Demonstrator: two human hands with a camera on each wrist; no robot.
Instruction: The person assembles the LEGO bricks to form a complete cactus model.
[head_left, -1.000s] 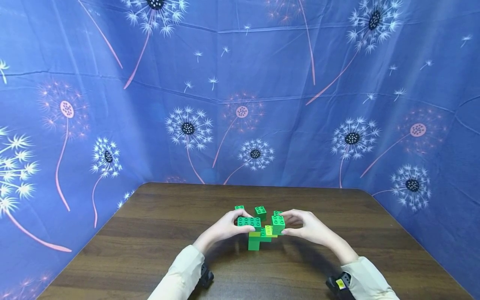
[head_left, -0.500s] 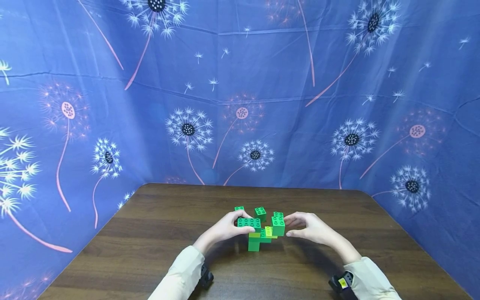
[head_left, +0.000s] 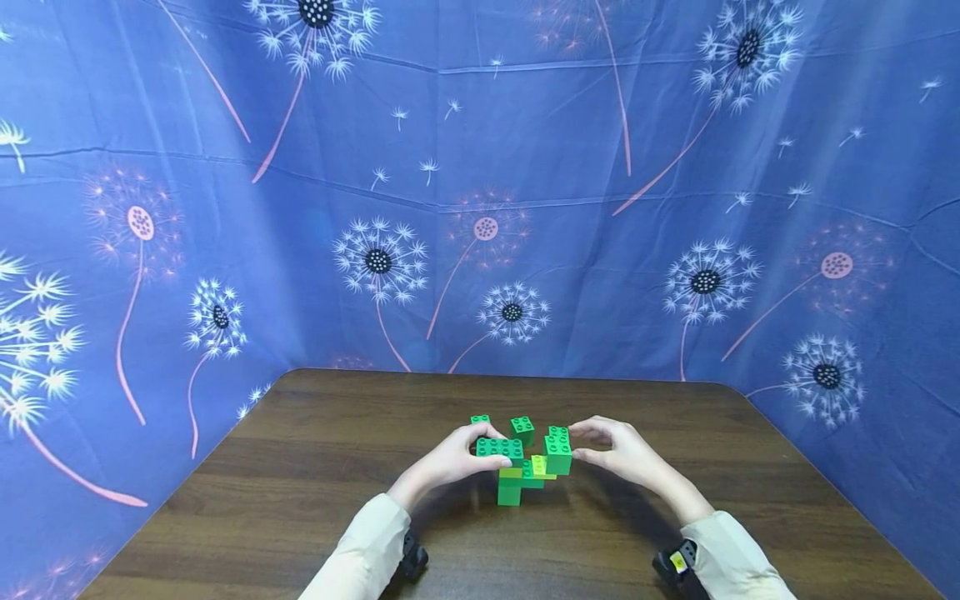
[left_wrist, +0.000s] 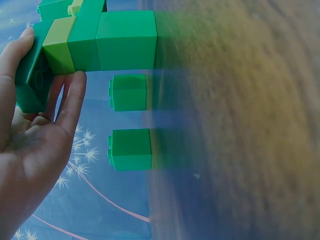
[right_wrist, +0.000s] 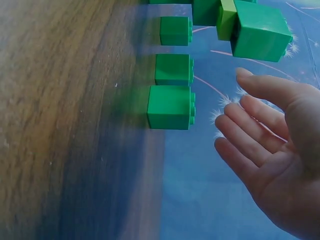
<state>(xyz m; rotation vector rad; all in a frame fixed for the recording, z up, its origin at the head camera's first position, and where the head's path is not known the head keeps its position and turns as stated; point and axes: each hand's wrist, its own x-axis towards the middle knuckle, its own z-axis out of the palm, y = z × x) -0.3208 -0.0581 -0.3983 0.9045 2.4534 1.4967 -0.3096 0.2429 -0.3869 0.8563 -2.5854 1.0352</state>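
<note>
A stepped structure of green and yellow-green toy building bricks stands on the table. At its left top lies a long green brick [head_left: 499, 450], which my left hand [head_left: 456, 454] pinches between thumb and fingers. Below that brick are a yellow-green brick [left_wrist: 60, 45] and a green base brick [head_left: 508, 495]. On the structure's right end, a green brick [head_left: 558, 457] sits over a thin yellow-green brick [right_wrist: 226, 20]. Just right of that end brick is my right hand [head_left: 618, 450], its fingers loosely bent and holding nothing; the right wrist view shows a gap between thumb and brick.
Behind the structure, loose green bricks stand on the brown wooden table [head_left: 337, 417]: one at left [head_left: 480, 420], another in the middle [head_left: 522, 430], and a third green brick [right_wrist: 170, 107] near my right fingers. A blue dandelion-print cloth [head_left: 585, 250] hangs behind the table.
My right hand has let go of the green end brick and drawn a little to the right. The left hand keeps its hold on the long green brick.
</note>
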